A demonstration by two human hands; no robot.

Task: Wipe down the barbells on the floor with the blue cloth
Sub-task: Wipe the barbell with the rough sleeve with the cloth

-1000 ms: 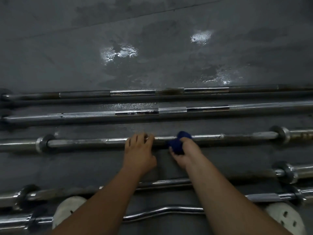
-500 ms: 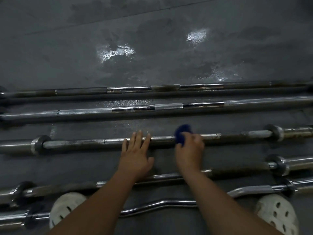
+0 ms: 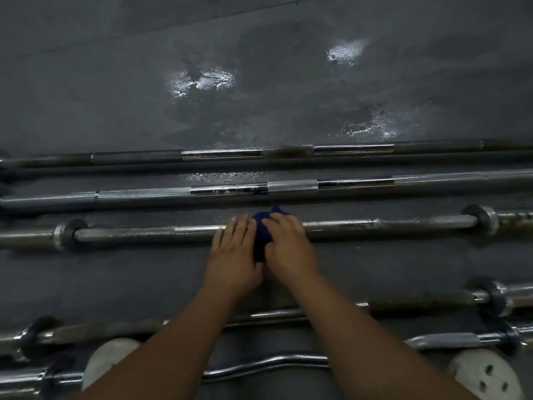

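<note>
So, bar rolling: the barbell (image 3: 389, 225) under both hands lay loose on the floor (image 3: 86, 111) with nothing chocking it, so a hard rub could probably have rolled it toward the next bar (image 3: 288, 187) out (fingers caught between two bars, no thanks).
Cloth slipping: the blue cloth (image 3: 264, 226) was bunched up small, so my guess is it could have slid out of the grip, or only cleaned the top of the shaft and missed the underside.
Grime: the shaft looked dark and blotchy, worst past the collar (image 3: 480, 217) on the right, and rough patches like that might have snagged the fabric.
Wet patches: shiny spots (image 3: 202, 80) sat on the floor beyond the far bars, likely slick for anyone shuffling that way.
Feet: white shoes (image 3: 487, 373) were planted right by the curl bar (image 3: 274, 362), an easy thing to trip over.
Right hand (image 3: 288, 246): fingers curled down over the cloth, clamping it onto the shaft, forearm reaching in from bottom right.
Left hand (image 3: 232, 255): just beside the right, touching the cloth's left edge, fingers laid fairly straight across the bar, gripping nothing, apparently steadying it.
Cloth spot: mid-shaft on that bar, mostly under the right hand.
</note>
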